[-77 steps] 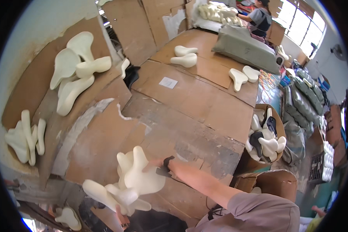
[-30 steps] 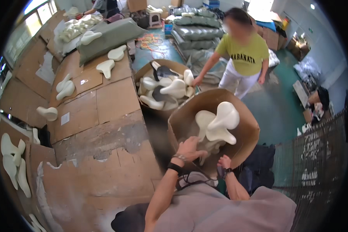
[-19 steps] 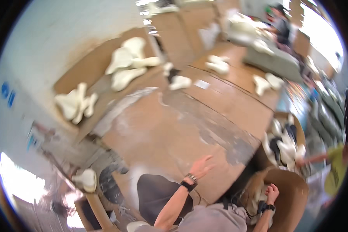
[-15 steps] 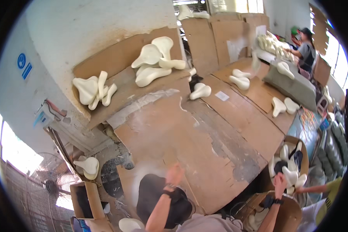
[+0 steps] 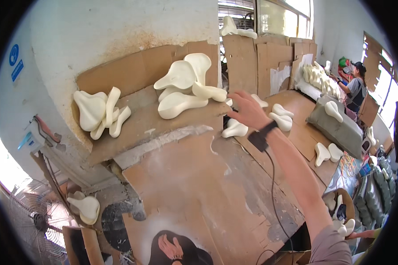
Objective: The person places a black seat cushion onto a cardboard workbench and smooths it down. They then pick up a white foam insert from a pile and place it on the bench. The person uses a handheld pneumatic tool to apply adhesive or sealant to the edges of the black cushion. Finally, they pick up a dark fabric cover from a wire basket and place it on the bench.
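My right hand (image 5: 247, 110) is stretched out over the cardboard-covered bench (image 5: 194, 185), fingers spread and holding nothing. A black band with a thin cable sits on its wrist. It hovers just above a white saddle-shaped foam piece (image 5: 234, 129) and close to a pile of larger white pieces (image 5: 183, 88) on a raised cardboard shelf. Two more white pieces (image 5: 282, 117) lie just beyond the hand. My left hand (image 5: 170, 247) is at the bottom edge, fingers apart, resting on dark cloth.
Another stack of white pieces (image 5: 99, 112) leans at the shelf's left end. One white piece (image 5: 86, 207) sits low beside a floor fan (image 5: 35, 216). A person (image 5: 356, 88) works at the far right beside more white pieces (image 5: 316, 77). A grey cushion (image 5: 336, 126) carries one piece.
The view has swung back over the bench. My right arm has reached out from a box of white pieces towards the shelf pile. My left hand has dropped onto the dark cloth.
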A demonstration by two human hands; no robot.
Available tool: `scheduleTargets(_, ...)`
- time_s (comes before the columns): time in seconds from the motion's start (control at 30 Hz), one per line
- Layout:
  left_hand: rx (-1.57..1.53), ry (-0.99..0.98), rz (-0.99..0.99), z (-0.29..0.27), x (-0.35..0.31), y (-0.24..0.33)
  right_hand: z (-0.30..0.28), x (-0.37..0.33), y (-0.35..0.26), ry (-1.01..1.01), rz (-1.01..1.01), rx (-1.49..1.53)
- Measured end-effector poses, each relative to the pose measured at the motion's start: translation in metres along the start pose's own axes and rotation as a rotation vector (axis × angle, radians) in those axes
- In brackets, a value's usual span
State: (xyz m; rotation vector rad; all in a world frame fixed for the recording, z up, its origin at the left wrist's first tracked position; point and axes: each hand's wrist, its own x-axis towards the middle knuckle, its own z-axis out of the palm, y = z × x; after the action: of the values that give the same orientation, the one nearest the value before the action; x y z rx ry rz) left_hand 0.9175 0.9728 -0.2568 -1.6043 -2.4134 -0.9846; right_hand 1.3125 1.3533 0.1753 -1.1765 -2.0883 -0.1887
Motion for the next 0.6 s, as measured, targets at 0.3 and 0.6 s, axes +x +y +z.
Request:
scheduleTargets(0.3, 0.053, -0.152, -0.115, -0.017, 0.027, 0.024, 0.205, 0.149, 0.025, -0.279, -0.123, -0.606)
scheduleTargets(0.6, 0.081, -0.139, -0.067, -0.016, 0.041, 0.026, 0.241, 0.158, 0.039, -0.296, 0.144, -0.531)
